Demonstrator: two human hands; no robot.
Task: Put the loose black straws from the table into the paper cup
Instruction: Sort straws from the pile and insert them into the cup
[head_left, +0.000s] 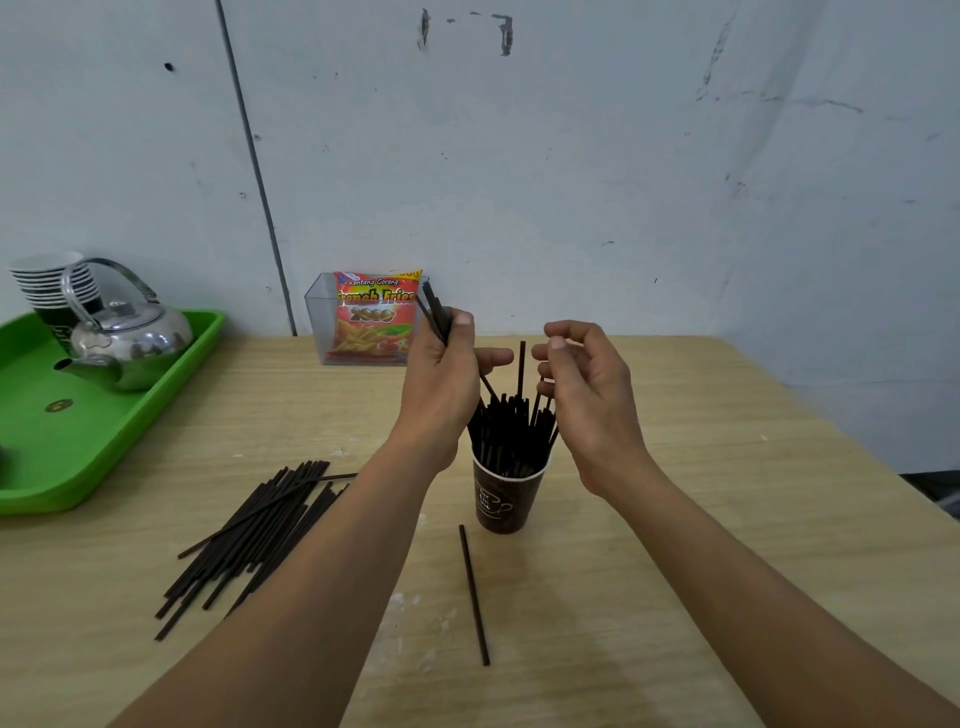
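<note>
While the cup (506, 499) already bristles with black straws, the job looks to me about half done, no more. Far left of the cup sits a green tray (156, 374) with a kettle (130, 338) and a stack of cups (49, 280), none of it part of the task. Nearer, but well apart from the cup on its left, a pile (249, 535) of loose straws lies flat on the table (727, 519); I judge that to be the bulk of what is left. Behind the cup and to its left, by the wall, a clear box (317, 322) holds a snack packet (374, 317). The left hand (441, 374) hovers above the cup's left side, fingers curled round a small bunch (436, 312) of straws whose ends stick up past the thumb; these are off the table but not yet in the cup. Just in front of the cup, slightly to its left, one stray straw (474, 595) lies alone on the table. In the cup the stored straws (511, 431) stand upright and fan out, one rising higher than the rest between the two hands. The right hand (587, 395) hangs above the cup's right side, fingers loosely curled, thumb near forefinger, with no straw in it that I can see.
</note>
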